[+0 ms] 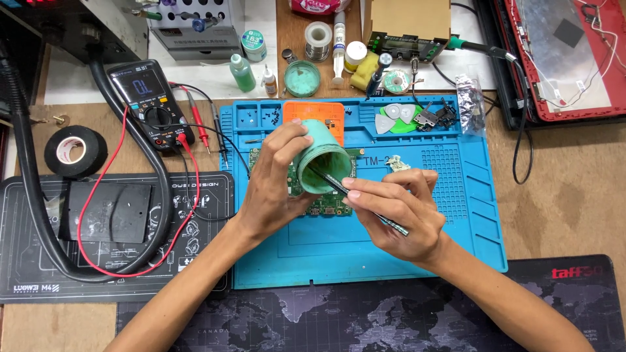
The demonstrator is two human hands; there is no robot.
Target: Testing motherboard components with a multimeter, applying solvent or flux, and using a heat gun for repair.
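Left hand (277,186) tilts a green tub (321,160) mouth-up over the circuit board (326,203), mid blue mat (450,215); right hand (398,208) pinches a dark tool (355,199), dipping inside.

Left hand (274,179) curled in a grip, right hand (398,212) pinching, forearms converging

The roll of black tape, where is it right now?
In the head view the roll of black tape lies flat on the wooden desk at the far left, beside the multimeter and just above the black mat.
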